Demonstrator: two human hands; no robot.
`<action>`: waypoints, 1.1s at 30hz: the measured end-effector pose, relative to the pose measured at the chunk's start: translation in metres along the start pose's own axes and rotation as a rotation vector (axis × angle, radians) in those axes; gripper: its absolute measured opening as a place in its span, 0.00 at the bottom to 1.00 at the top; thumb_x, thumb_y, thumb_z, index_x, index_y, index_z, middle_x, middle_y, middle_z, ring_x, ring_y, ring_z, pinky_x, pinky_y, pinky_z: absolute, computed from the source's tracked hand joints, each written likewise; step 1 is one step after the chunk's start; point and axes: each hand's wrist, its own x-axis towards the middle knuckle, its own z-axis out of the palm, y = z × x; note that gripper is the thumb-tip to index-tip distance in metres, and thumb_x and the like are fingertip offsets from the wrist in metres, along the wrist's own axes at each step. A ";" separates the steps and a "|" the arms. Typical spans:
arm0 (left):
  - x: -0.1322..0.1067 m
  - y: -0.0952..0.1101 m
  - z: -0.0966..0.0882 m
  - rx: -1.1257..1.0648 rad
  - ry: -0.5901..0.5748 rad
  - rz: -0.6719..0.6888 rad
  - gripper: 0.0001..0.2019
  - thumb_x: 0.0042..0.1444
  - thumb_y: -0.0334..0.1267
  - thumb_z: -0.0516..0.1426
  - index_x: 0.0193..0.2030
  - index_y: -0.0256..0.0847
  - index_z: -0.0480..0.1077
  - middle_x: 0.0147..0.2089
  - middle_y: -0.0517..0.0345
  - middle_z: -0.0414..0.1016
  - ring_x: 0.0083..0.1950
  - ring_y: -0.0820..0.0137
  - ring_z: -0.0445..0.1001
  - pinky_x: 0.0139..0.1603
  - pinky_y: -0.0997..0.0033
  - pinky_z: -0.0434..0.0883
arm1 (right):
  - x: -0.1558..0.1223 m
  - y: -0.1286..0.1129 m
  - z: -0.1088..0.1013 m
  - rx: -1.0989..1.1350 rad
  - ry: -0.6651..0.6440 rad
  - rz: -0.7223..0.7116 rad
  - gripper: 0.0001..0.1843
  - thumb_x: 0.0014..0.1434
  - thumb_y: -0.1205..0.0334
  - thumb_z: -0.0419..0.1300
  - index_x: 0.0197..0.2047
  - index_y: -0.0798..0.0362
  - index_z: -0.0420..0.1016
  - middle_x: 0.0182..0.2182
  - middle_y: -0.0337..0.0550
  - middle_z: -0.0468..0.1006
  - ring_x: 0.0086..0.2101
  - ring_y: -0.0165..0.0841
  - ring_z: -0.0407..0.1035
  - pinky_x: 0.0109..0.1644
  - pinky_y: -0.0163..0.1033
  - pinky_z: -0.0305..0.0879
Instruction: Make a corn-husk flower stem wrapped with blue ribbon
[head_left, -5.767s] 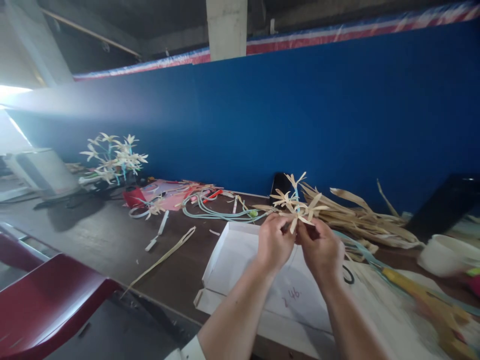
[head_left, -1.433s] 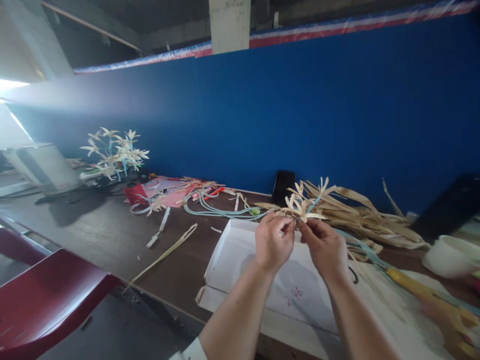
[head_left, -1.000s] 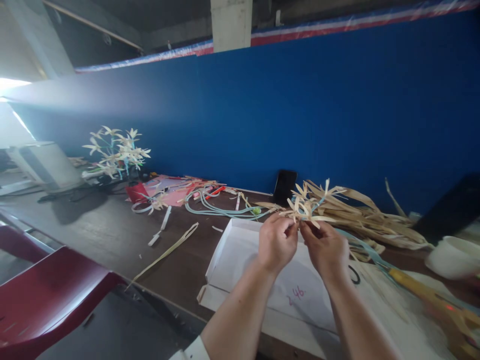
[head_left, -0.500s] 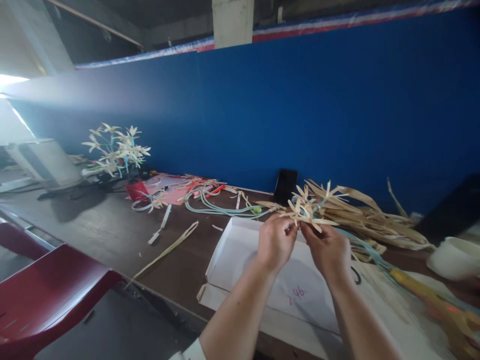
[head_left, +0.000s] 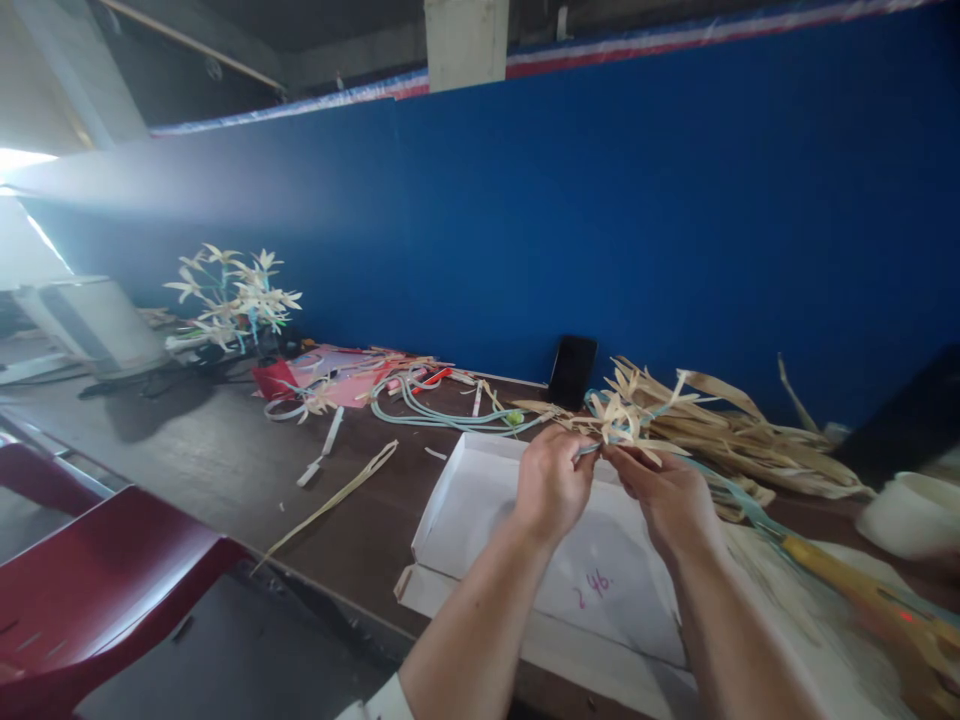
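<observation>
Both my hands are raised over a white cardboard tray [head_left: 480, 505] and pinch a small sprig of dried-leaf flowers [head_left: 626, 412] on a pale blue stem. My left hand [head_left: 553, 482] is closed on the stem from the left. My right hand [head_left: 667, 492] is closed on it from the right, just below the petals. The petals point up and to the right, away from me.
A heap of dried leaf strips [head_left: 739, 435] lies behind the tray. A black phone [head_left: 571, 371] leans on the blue wall. Pale blue cords [head_left: 439, 410], pink paper [head_left: 337, 378] and a finished flower bunch [head_left: 236, 295] sit to the left. A white bowl [head_left: 907, 512] is right, a red chair [head_left: 97, 590] lower left.
The flower sprig has tilted over to the right between my fingers, and my right hand has shifted slightly right. Both hands have kept their pinch throughout.
</observation>
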 end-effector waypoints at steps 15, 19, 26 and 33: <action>0.003 0.010 -0.010 -0.088 -0.015 0.005 0.10 0.54 0.32 0.56 0.41 0.45 0.75 0.35 0.58 0.73 0.36 0.74 0.69 0.39 0.77 0.67 | -0.006 -0.016 -0.002 -0.054 -0.054 -0.066 0.21 0.51 0.49 0.59 0.16 0.53 0.61 0.14 0.34 0.60 0.19 0.26 0.53 0.22 0.34 0.48; 0.002 0.013 -0.013 -0.140 -0.010 0.005 0.09 0.54 0.34 0.56 0.40 0.42 0.75 0.35 0.57 0.73 0.34 0.75 0.68 0.34 0.78 0.68 | -0.005 -0.021 -0.007 -0.093 -0.016 -0.124 0.21 0.49 0.50 0.60 0.14 0.53 0.63 0.14 0.36 0.63 0.18 0.27 0.56 0.22 0.33 0.49; 0.001 0.009 -0.010 -0.123 0.002 0.036 0.11 0.55 0.32 0.54 0.43 0.43 0.74 0.39 0.55 0.75 0.40 0.72 0.70 0.36 0.76 0.69 | -0.010 -0.030 -0.009 -0.228 -0.035 -0.161 0.20 0.51 0.49 0.57 0.16 0.52 0.70 0.13 0.40 0.69 0.17 0.31 0.63 0.23 0.35 0.56; 0.003 0.007 -0.012 0.041 0.107 0.078 0.06 0.53 0.33 0.57 0.35 0.43 0.76 0.41 0.54 0.72 0.45 0.69 0.68 0.48 0.67 0.66 | -0.009 -0.027 -0.007 -0.329 0.067 -0.185 0.20 0.50 0.46 0.57 0.17 0.52 0.70 0.13 0.38 0.69 0.17 0.30 0.64 0.22 0.34 0.57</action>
